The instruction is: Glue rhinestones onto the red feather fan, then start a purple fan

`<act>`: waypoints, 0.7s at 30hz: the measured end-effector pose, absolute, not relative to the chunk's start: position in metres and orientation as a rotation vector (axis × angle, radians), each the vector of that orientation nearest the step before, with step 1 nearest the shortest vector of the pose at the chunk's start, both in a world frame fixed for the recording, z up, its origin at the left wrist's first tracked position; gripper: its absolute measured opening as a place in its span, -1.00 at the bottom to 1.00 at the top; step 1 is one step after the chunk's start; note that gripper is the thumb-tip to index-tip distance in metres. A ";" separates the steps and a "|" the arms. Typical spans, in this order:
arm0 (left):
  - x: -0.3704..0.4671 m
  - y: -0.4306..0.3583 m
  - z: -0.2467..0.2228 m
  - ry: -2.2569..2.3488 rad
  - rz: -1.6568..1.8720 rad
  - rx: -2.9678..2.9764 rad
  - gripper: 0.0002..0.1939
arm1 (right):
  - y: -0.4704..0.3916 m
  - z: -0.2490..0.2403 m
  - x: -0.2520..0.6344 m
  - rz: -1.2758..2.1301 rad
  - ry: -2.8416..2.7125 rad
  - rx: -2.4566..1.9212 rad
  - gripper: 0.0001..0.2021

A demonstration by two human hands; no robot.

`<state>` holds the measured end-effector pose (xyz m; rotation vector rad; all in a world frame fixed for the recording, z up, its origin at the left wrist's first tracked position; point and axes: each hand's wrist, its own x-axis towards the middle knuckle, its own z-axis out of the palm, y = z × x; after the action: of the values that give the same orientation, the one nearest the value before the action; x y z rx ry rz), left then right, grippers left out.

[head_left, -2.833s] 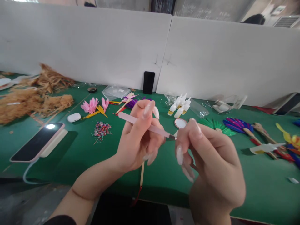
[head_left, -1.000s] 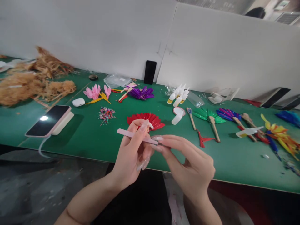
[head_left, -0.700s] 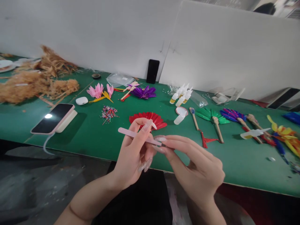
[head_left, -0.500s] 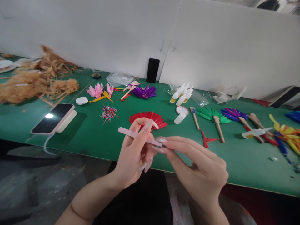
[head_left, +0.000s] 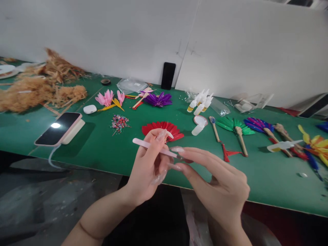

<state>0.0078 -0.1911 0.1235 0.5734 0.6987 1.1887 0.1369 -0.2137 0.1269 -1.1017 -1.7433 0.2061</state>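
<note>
White panels (head_left: pixel 102 41) fill the upper part of the frame, and below them the green counter (head_left: pixel 110 150) runs from edge to edge. A heap of brown fibre (head_left: pixel 23 94) lies on it at the left. The two hands take the lower centre, well in front of everything else. The right hand (head_left: pixel 217 184) has its thumb and forefinger extended toward the left one, their nails a little apart; whether they pinch anything between them, I cannot tell. The left hand (head_left: pixel 147 171) is closed, thumb against fingers, on a pale pink stick. Just beyond it, partly hidden, a red feather fan (head_left: pixel 162 125) lies on the counter.

The pale pink stick (head_left: pixel 140 142) sits mid-frame, slanting down to the right, its far end between the right fingertips. To its left is a small pile of mixed coloured bits (head_left: pixel 119 123). The smallest part that counts is the stick's dark tip (head_left: pixel 179 156) — that seems to be where the work is: a fine adjustment or handling of the end. The next move, I judge, calls for a steady left hold and a light, exact touch from the right — small motions, no force.
</note>
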 end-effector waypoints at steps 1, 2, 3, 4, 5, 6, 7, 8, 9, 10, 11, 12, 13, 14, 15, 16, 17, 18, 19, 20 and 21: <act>0.008 -0.190 0.123 0.687 1.191 0.558 -0.81 | -0.215 0.126 0.139 0.218 -1.733 -1.097 -0.79; 0.009 -0.189 0.123 0.679 1.197 0.541 -0.83 | -0.215 0.124 0.142 0.238 -1.711 -1.096 -0.76; 0.009 -0.188 0.122 0.675 1.206 0.523 -0.85 | -0.215 0.121 0.146 0.257 -1.678 -1.104 -0.75; 0.009 -0.187 0.121 0.674 1.213 0.508 -0.86 | -0.213 0.116 0.152 0.274 -1.637 -1.131 -0.76; 0.009 -0.186 0.119 0.672 1.214 0.487 -0.86 | -0.210 0.109 0.159 0.277 -1.577 -1.183 -0.79; 0.009 -0.184 0.116 0.666 1.206 0.456 -0.84 | -0.204 0.100 0.168 0.265 -1.502 -1.259 -0.84; 0.008 -0.182 0.113 0.658 1.188 0.416 -0.81 | -0.197 0.088 0.178 0.248 -1.427 -1.358 -0.88; 0.008 -0.179 0.109 0.647 1.163 0.370 -0.77 | -0.187 0.074 0.189 0.188 -1.318 -1.444 -0.87; 0.008 -0.177 0.105 0.633 1.134 0.321 -0.75 | -0.176 0.059 0.201 0.181 -1.262 -1.526 -0.80; 0.008 -0.175 0.100 0.617 1.108 0.272 -0.73 | -0.164 0.044 0.214 0.202 -1.246 -1.605 -0.70; 0.008 -0.174 0.095 0.600 1.087 0.230 -0.72 | -0.153 0.029 0.225 0.196 -1.246 -1.682 -0.59; 0.009 -0.173 0.091 0.586 1.073 0.194 -0.74 | -0.142 0.016 0.235 0.178 -1.285 -1.768 -0.49; 0.010 -0.172 0.087 0.578 1.065 0.166 -0.76 | -0.133 0.004 0.244 0.173 -1.322 -1.850 -0.42; 0.012 -0.172 0.083 0.577 1.063 0.141 -0.78 | -0.125 -0.005 0.249 0.191 -1.342 -1.904 -0.36; 0.014 -0.173 0.081 0.579 1.059 0.120 -0.78 | -0.118 -0.012 0.253 0.212 -1.358 -1.949 -0.31; 0.015 -0.174 0.078 0.580 1.055 0.104 -0.77 | -0.113 -0.016 0.254 0.238 -1.367 -1.984 -0.28; 0.017 -0.175 0.076 0.578 1.051 0.092 -0.76 | -0.108 -0.019 0.253 0.265 -1.372 -2.007 -0.27; 0.018 -0.175 0.075 0.573 1.047 0.085 -0.73 | -0.103 -0.021 0.251 0.285 -1.373 -2.020 -0.29; 0.020 -0.176 0.074 0.566 1.043 0.080 -0.71 | -0.099 -0.022 0.249 0.298 -1.372 -2.024 -0.32; 0.021 -0.176 0.073 0.559 1.038 0.076 -0.70 | -0.095 -0.024 0.246 0.305 -1.369 -2.021 -0.36; 0.022 -0.176 0.072 0.553 1.032 0.068 -0.71 | -0.091 -0.025 0.244 0.307 -1.366 -2.012 -0.41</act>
<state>0.0219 -0.1761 0.0722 0.0682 0.5531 1.0321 0.2438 -0.0907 -0.0246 -2.0116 -1.3658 0.3067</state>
